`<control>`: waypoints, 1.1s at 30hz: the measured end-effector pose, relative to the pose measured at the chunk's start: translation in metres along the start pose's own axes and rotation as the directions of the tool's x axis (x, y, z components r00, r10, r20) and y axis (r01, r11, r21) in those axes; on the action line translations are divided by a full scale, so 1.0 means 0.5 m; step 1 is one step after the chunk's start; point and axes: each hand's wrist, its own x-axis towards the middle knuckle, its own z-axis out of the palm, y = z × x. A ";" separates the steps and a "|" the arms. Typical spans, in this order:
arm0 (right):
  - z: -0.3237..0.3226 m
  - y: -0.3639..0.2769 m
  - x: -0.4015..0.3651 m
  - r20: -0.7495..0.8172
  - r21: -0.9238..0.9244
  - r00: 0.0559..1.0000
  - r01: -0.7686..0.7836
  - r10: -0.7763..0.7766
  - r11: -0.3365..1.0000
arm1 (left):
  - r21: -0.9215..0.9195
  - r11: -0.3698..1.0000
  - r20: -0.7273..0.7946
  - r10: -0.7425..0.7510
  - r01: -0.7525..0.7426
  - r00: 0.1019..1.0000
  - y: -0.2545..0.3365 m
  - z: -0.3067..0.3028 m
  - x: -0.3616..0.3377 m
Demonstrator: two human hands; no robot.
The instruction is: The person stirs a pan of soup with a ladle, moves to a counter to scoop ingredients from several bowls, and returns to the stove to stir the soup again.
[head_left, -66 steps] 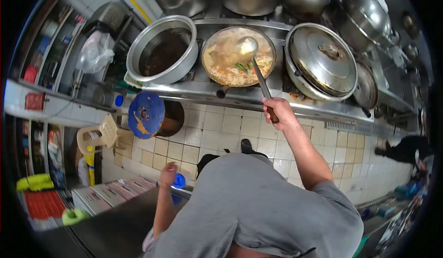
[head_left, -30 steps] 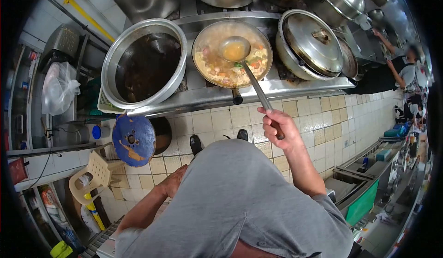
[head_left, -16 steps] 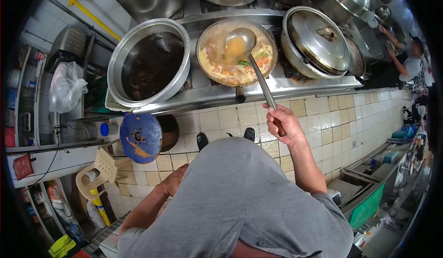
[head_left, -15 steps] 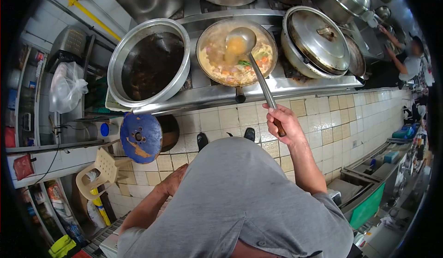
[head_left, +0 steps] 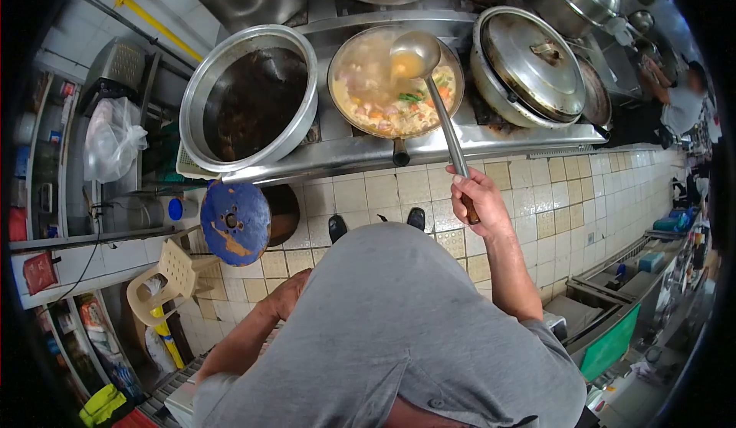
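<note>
My right hand (head_left: 482,200) is closed round the wooden grip of a long metal ladle (head_left: 448,125). The ladle's bowl sits over the right part of a wide pan (head_left: 401,152) on the stove, tilted, with yellowish broth in it. Steaming soup (head_left: 383,118) with orange pieces, green leaves and pale bits fills the pan. My left hand (head_left: 290,294) rests low against my left side by the grey shirt; its fingers are mostly hidden behind the cloth, and I see nothing held in it.
Left of the pan stands a large metal basin (head_left: 307,114) with dark liquid. To the right is a lidded pot (head_left: 529,68). A blue-topped round stool (head_left: 234,225) and a beige plastic chair (head_left: 172,271) stand at left. Another person (head_left: 678,106) works at far right.
My right hand and the ladle have shifted a little to the right, and the ladle's bowl has moved right and up in the pan. My left hand stays put.
</note>
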 end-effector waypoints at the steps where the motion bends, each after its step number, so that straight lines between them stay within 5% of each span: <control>1: 0.000 -0.001 0.001 -0.003 -0.011 1.000 0.010 -0.010 1.000 | -0.003 1.000 -0.002 -0.002 0.002 1.000 0.010 0.002 -0.002; 3: 0.003 -0.004 0.002 -0.012 -0.024 1.000 0.013 -0.013 1.000 | -0.121 0.980 -0.037 -0.163 0.158 0.986 0.040 0.006 -0.004; 10: 0.009 -0.011 0.009 -0.018 -0.072 0.999 0.035 -0.037 0.997 | -0.174 0.971 -0.053 -0.178 0.167 0.983 -0.021 -0.004 -0.005; 12: 0.011 -0.013 0.011 -0.012 -0.064 0.999 0.034 -0.035 0.997 | 0.040 0.999 -0.015 0.005 -0.005 1.000 -0.026 -0.008 -0.004; 16: 0.017 -0.013 0.018 -0.012 -0.050 0.999 0.032 -0.033 0.998 | -0.079 0.989 0.010 -0.121 0.122 0.993 0.024 -0.009 0.000; 18: 0.020 -0.013 0.022 -0.007 -0.040 1.000 0.022 -0.022 0.999 | 0.243 0.969 0.044 -0.063 0.051 0.997 0.048 -0.014 0.003; 23: 0.033 -0.009 0.042 0.004 0.013 1.000 0.010 -0.010 1.000 | 0.437 0.895 0.043 0.083 -0.093 0.996 0.031 -0.021 -0.001; 31: 0.025 0.036 0.103 -0.055 -0.450 0.998 -0.010 -0.016 0.893 | 0.417 0.903 0.063 0.089 -0.107 0.994 0.023 -0.023 0.001; 33: 0.035 0.039 0.096 -0.054 -0.408 0.998 -0.013 -0.010 0.913 | 0.335 0.937 0.053 0.090 -0.103 0.995 0.024 -0.020 0.000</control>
